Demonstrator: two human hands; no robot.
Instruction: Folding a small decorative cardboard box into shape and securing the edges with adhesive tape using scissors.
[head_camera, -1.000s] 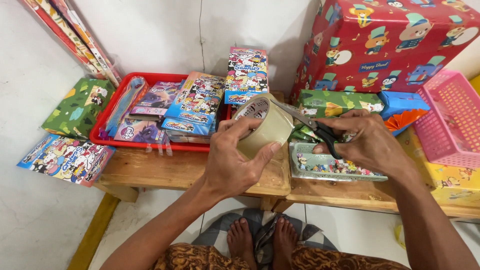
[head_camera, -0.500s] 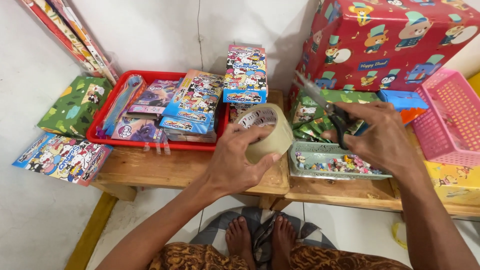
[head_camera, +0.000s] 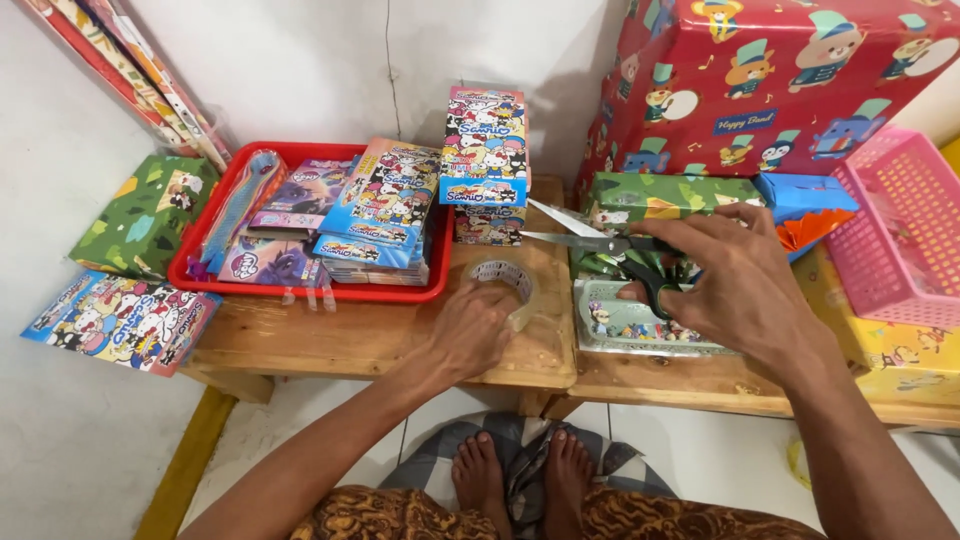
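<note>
My left hand rests on a roll of clear tape that lies flat on the low wooden table, fingers curled around its near side. My right hand grips black-handled scissors, blades open and pointing left above the table. Under that hand sits a small grey tray of little items and some green wrapped pieces.
A red tray holds several cartoon-printed packs. A stack of printed boxes stands behind the tape. A big red wrapped box and a pink basket are on the right, a green wrapped parcel on the left. My bare feet show below.
My left hand brought the tape roll down from mid-air and set it flat on the table. My right hand lifted the scissors slightly and their blades now point left, open.
</note>
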